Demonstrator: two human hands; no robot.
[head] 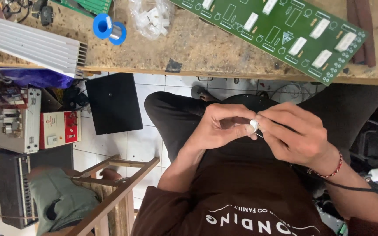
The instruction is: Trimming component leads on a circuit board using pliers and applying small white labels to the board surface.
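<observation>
White and small, a ceramic resistor (253,126) sits pinched between both hands over the lap, below the worktop (206,48). Left hand (222,126) clamps its body steady; right hand (294,133) grips the wire lead, seemingly to bend it for the green circuit board (281,32).

Worn wooden bench (206,48), surface scratched and stained. On it: long green circuit board (276,30) with white blocks, lying at a slant; clear bag (152,17) of white parts; blue solder spool (109,29) near the bag; ribbed grey heatsink (33,46) at one end, overhanging the edge; second green board (88,5), partly cut off.
</observation>
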